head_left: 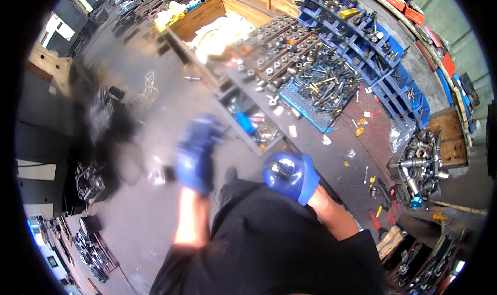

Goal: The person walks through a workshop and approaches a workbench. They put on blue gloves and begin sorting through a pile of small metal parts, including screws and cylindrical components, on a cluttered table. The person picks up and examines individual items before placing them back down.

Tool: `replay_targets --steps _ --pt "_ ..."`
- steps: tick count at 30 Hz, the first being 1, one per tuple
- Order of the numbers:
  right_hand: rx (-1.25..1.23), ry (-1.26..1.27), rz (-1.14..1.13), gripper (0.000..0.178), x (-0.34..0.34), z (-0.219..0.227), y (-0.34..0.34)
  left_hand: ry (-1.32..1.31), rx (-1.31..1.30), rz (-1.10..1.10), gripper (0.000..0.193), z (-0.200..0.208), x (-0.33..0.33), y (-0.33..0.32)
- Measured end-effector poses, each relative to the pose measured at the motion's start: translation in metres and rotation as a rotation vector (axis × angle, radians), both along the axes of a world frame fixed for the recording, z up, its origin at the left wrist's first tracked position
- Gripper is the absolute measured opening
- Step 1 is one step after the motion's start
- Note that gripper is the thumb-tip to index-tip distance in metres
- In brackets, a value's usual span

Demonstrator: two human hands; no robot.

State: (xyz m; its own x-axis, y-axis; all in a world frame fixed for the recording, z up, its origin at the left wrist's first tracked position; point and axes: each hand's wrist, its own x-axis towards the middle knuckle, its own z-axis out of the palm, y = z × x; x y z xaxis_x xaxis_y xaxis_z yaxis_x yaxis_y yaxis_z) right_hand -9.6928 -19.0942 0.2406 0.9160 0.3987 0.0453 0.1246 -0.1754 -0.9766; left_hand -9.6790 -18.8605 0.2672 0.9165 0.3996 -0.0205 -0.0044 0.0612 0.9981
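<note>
Both of my hands wear blue gloves. My left hand is held out over the grey floor, smeared by motion, so its fingers and anything in them cannot be made out. Close to my body, by the bench's near edge, my right hand is curled closed. A dark, shiny patch shows at its front, but whether that is a held part or the glove itself is unclear. Just beyond the right hand is an open drawer with a blue item and small metal pieces inside.
A blue perforated tray heaped with drill-like bits lies on the bench. Behind it are a rack of metal holders and blue bins. Metal fittings are piled at right. Thin white cord lies on the floor, left.
</note>
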Motion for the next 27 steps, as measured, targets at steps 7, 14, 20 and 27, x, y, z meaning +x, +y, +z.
replay_targets --steps 7,14,20,27 --pt "0.111 0.389 -0.234 0.016 0.025 -0.081 0.075 -0.257 0.166 0.151 0.031 -0.044 0.006 0.306" --pt "-0.174 0.245 -0.415 0.032 0.069 -0.105 0.135 0.344 0.450 -0.094 0.028 -0.054 0.006 0.270" --pt "-0.444 0.099 -0.411 0.035 0.132 -0.091 0.150 0.161 0.078 -0.243 0.022 -0.084 0.044 0.260" --pt "-0.456 0.296 -0.653 0.045 0.193 -0.149 0.144 0.274 0.012 -0.438 0.021 -0.057 0.121 0.256"
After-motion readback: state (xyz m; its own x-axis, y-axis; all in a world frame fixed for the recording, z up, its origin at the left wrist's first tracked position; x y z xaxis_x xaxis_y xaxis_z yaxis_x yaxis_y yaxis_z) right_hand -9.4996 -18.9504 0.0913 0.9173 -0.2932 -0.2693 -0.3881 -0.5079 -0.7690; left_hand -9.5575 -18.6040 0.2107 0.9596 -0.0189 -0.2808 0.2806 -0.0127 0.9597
